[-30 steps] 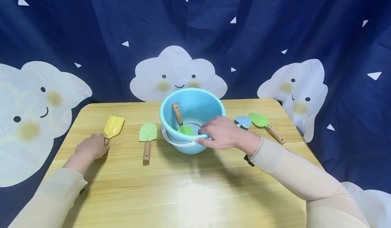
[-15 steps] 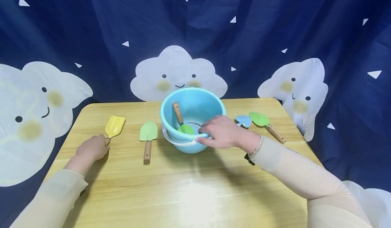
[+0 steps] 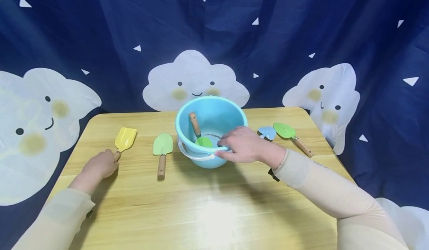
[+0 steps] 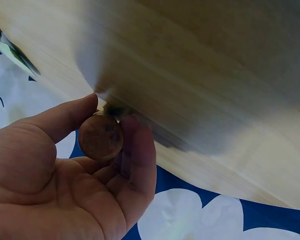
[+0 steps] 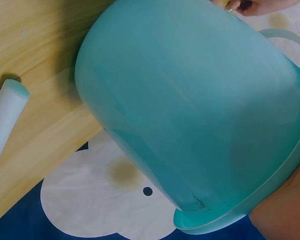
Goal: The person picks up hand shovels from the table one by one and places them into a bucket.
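Note:
My left hand (image 3: 101, 163) holds the wooden handle (image 4: 101, 137) of a yellow toy shovel (image 3: 125, 138) at the table's left side. The left wrist view shows the handle's round end between thumb and curled fingers. My right hand (image 3: 242, 145) grips the near right rim of a light blue bucket (image 3: 187, 140), thumb outside and fingers over the edge. Inside the bucket a green trowel (image 3: 203, 142) leans with its wooden handle up. The bucket's side wall (image 5: 190, 100) fills most of the right wrist view.
A pale green trowel (image 3: 162, 145) lies between my left hand and the bucket. Right of the bucket lie a blue trowel (image 3: 267, 132), partly behind my right hand, and a green trowel (image 3: 285, 130). The bucket's white carrying handle (image 3: 197, 157) hangs in front. A dark blue curtain (image 3: 234, 4) stands behind the table.

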`<state>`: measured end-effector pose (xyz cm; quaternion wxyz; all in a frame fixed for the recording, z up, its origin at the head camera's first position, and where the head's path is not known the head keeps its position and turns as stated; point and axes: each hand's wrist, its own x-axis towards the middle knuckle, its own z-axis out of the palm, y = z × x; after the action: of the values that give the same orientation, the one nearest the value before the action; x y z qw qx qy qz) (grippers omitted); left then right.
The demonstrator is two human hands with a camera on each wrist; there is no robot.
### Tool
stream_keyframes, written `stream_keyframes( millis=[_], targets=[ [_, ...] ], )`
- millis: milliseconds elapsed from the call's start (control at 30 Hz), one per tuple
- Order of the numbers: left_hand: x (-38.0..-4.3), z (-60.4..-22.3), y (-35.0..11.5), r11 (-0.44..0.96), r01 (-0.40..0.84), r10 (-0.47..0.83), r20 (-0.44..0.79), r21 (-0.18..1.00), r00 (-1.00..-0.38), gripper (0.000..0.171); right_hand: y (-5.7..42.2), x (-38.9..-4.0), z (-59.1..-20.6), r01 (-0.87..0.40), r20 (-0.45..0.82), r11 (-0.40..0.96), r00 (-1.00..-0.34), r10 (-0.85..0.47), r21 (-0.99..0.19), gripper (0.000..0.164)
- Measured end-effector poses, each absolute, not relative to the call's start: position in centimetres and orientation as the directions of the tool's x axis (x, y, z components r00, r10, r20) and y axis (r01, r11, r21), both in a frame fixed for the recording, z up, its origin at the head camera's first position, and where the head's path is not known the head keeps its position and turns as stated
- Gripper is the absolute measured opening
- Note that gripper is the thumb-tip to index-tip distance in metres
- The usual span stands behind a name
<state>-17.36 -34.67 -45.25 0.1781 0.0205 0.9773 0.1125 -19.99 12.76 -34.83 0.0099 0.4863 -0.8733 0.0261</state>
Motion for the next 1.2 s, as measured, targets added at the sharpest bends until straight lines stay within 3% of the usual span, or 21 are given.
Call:
stream_keyframes(
  millis=[167, 567, 1000, 1200],
  targets=[
    [-17.2, -45.1, -34.7, 0.973, 0.027, 0.102, -0.325, 0.228, -0.94, 0.021, 12.7, -20.0, -34.9, -0.851, 0.044, 0.524, -0.526, -0.85, -0.041, 0.041],
    [-17.0, -44.3, -35.0, 0.955, -0.016, 0.074, -0.292, 0.297, -0.954, 0.029, 12.7, -19.9, -34.9, -0.85, 0.035, 0.524, -0.526, -0.85, -0.045, 0.04],
    [-16.5, -42.1, -34.8, 0.967, 0.048, 0.114, -0.256, 0.251, -0.96, 0.023, 12.6, -19.9, -34.8, -0.858, 0.039, 0.512, -0.513, -0.857, -0.04, 0.04],
    [-16.3, -40.7, -33.6, 0.967, 0.064, 0.124, -0.234, 0.248, -0.964, 0.033, 12.8, -20.0, -34.8, -0.857, 0.039, 0.514, -0.515, -0.856, -0.042, 0.041]
  ],
)
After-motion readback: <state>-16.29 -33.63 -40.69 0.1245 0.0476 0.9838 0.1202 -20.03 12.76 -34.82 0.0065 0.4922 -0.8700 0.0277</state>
